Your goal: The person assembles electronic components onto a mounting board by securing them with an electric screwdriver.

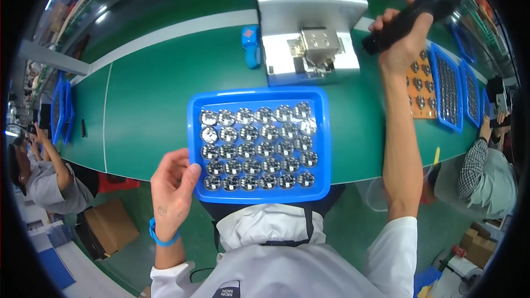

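Observation:
A blue plastic tray [324, 149] lies at the front edge of the green table. In it are rows of small round parts [248, 150], dark and silvery, set in clear plastic. My left hand [175, 182] is at the tray's left rim, its thumb against the edge and the fingers curled by it. Raised at the far right, my right hand [407, 38] is wrapped round a black cylindrical hand tool [411, 19], held slanting above the table; its exact kind is not plain.
A metal machine [309, 22] with a clamp-like fixture stands behind the tray, a blue strap-like object [250, 47] beside it. At right lie an orange board with round parts [422, 85] and more blue trays [446, 88]. Other people sit at left [47, 171] and right [477, 176].

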Demonstrator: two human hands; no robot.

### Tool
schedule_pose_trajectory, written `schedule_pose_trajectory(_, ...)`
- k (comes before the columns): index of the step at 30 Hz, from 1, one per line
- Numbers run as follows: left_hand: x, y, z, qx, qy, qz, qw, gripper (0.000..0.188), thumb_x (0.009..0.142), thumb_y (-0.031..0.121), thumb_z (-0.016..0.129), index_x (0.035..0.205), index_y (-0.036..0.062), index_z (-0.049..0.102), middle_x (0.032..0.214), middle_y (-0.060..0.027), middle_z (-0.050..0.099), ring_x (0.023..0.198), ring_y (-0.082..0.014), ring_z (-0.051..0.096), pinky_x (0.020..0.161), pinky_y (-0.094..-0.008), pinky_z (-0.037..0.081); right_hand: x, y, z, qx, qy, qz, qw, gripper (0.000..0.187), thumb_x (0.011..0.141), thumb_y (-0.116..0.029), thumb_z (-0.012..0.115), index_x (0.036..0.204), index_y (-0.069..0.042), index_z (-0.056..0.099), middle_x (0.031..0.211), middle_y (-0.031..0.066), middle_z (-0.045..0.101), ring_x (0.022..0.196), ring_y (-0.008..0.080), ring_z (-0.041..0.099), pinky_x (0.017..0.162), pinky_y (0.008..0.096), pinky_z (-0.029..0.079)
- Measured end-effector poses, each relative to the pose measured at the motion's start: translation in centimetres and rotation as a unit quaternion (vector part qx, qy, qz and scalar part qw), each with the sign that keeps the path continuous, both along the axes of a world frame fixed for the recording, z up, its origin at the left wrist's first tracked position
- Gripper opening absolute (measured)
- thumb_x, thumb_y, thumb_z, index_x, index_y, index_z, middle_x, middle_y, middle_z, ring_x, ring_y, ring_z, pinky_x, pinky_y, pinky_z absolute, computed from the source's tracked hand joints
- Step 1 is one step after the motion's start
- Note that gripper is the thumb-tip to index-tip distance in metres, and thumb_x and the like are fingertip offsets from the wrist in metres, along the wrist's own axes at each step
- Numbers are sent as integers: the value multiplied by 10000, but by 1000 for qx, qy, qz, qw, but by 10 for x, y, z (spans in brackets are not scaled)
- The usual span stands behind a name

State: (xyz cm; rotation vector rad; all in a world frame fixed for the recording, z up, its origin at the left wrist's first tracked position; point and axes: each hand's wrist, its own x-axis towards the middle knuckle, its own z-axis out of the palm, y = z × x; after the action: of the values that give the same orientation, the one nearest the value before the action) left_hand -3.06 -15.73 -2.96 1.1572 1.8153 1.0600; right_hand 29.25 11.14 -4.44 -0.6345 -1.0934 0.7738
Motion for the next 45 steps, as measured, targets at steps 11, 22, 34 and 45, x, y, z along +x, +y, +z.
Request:
schedule_pose_trajectory(11,77,-11,-15,283,411,-317,807,351,793,412,751,1062,192,702,1308,-87,596,1209,-334,496,1059,-553,341,-4,2,-3,79,373,451,807,628,1002,-574,393,1319,-36,462,719,71,531,527,168,543,473,298,483)
schedule_pose_trajectory(22,95,10,-13,227,468,-397,756,453,814,534,662,1073,164,697,1386,-130,544,1294,-415,451,1082,-621,296,-15,-5,9,116,369,400,831,637,984,-592,422,1254,-20,495,675,63,522,506,156,537,468,279,479)
schedule_pose_trajectory(34,95,24,-3,223,441,-419,762,411,745,469,752,966,127,701,1376,-156,548,1298,-423,465,1074,-610,329,-17,-8,10,-30,64,-65,995,647,997,-582,396,1274,-1,460,681,67,520,524,153,539,490,270,476)
schedule_pose_trajectory(45,33,124,41,197,235,-352,884,125,824,124,729,835,12,674,827,-122,668,783,-254,659,699,-339,524,-1,-5,-1,5,-23,-48,999,670,1001,-590,344,1326,-7,410,776,89,534,629,168,558,559,295,491)
